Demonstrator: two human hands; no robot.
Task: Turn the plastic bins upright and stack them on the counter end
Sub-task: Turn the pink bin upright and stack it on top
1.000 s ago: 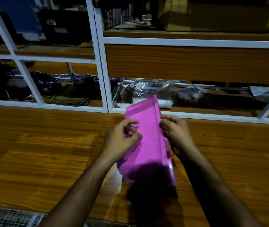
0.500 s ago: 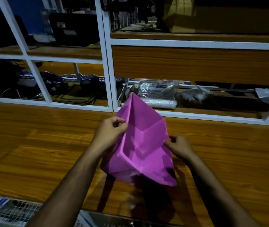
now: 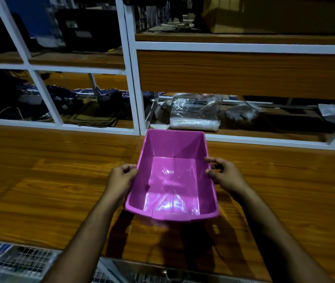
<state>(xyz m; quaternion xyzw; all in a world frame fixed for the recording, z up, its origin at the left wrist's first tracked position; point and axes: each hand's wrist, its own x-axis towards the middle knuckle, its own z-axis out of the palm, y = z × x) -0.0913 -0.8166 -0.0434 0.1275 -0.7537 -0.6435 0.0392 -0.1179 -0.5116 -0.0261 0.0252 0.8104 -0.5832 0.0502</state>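
Over wooden counter, fingers flank pink bin.

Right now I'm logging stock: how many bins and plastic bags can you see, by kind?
Pink bin: 1, upright, held by left hand and right hand.
Clear bags: 2, one and another, on the shelf behind.
Total: 3

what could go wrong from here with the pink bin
1. The pink bin is gripped only at its side rims, the left hand and the right hand pinching thin plastic, so it might slip or tip when set down.
2. Its near end appears to hang just above the wooden counter, close to the front edge; placed there, it may be knocked off.
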